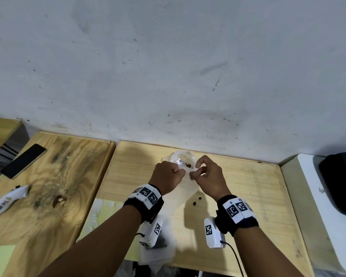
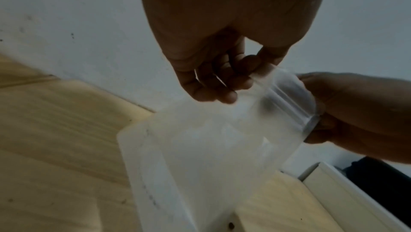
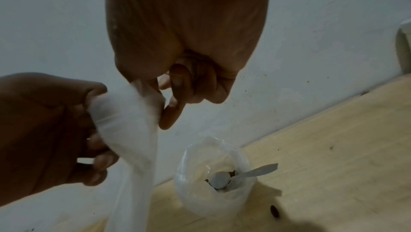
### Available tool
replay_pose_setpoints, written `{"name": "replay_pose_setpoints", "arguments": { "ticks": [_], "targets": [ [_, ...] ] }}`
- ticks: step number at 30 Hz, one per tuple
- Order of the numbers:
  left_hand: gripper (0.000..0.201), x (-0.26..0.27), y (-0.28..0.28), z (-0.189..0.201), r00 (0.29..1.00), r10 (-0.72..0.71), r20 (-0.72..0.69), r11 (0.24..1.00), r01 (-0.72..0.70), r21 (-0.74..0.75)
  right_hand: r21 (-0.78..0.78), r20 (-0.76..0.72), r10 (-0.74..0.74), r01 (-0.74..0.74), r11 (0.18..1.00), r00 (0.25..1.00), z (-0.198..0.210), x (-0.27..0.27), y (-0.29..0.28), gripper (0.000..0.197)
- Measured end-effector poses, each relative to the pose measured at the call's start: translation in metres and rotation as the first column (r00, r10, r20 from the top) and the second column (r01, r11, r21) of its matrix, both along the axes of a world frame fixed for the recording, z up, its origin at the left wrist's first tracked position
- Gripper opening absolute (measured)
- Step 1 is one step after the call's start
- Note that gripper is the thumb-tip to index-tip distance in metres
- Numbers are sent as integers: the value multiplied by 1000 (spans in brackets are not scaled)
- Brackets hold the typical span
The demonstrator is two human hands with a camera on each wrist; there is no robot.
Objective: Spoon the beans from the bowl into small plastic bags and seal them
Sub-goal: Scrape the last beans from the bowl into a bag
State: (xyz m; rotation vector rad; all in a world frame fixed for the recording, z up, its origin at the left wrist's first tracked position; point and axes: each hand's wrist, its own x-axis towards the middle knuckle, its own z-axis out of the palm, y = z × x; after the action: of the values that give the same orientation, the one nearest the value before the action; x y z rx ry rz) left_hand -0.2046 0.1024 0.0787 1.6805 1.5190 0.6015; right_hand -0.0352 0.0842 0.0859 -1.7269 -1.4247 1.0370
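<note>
A small clear plastic bag (image 1: 185, 188) hangs between my two hands above the light wooden table (image 1: 248, 186). My left hand (image 1: 168, 174) pinches its top edge on the left, my right hand (image 1: 203, 172) pinches it on the right. The left wrist view shows the bag (image 2: 211, 148) with its zip strip stretched between both hands. From the right wrist, the bag (image 3: 131, 126) hangs bunched at its top. Behind it by the wall stands a clear plastic-lined bowl (image 3: 213, 176) holding a few brown beans and a white spoon (image 3: 246, 174). The same bowl (image 1: 180, 158) is partly hidden by my hands.
Loose beans (image 1: 197, 201) lie on the table near my right wrist. A phone (image 1: 23, 160) and a white device (image 1: 6, 200) lie on the darker board at left. A white appliance (image 1: 324, 206) with a black item stands at right. The wall is close behind.
</note>
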Motion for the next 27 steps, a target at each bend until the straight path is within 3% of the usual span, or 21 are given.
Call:
{"name": "replay_pose_setpoints", "arguments": {
  "ticks": [2, 3, 6, 8, 11, 15, 19, 22, 24, 27],
  "targets": [
    [35, 1, -4, -3, 1000, 15, 19, 997, -17, 79, 20, -15, 57, -57, 998, 998, -2, 1, -1, 27],
    [45, 2, -6, -5, 1000, 5, -2, 992, -5, 126, 32, -22, 66, -66, 997, 998, -5, 2, 0, 28],
    [112, 1, -10, -12, 966, -126, -227, 978, 159, 133, 24, -60, 34, -33, 999, 998, -12, 5, 2, 29],
    [132, 1, -10, -16, 919, -212, -332, 962, 256, 98, -1, -125, 20, -20, 1000, 992, -16, 6, 3, 27],
    [128, 4, -9, -22, 884, -238, -404, 950, 298, 94, -32, -204, 79, -87, 996, 976, -20, 10, 5, 25],
    [122, -1, -6, -24, 855, -291, -429, 914, 381, 138, -89, -108, 256, -266, 960, 961, -26, 20, 11, 9],
    [122, -4, -3, -28, 832, -348, -432, 873, 456, 176, -134, -102, 388, -399, 907, 916, -23, 23, 14, 9],
    [118, -3, 0, -31, 839, -348, -417, 856, 466, 223, -139, 41, 337, -329, 934, 941, -30, 20, 21, 11],
    [108, -3, 4, -31, 863, -335, -378, 866, 440, 238, -128, 195, 267, -245, 961, 944, -36, 17, 26, 30],
    [98, -5, 11, -29, 880, -332, -340, 886, 415, 208, -121, 149, 275, -259, 958, 950, -34, 14, 27, 42]
  ]
}}
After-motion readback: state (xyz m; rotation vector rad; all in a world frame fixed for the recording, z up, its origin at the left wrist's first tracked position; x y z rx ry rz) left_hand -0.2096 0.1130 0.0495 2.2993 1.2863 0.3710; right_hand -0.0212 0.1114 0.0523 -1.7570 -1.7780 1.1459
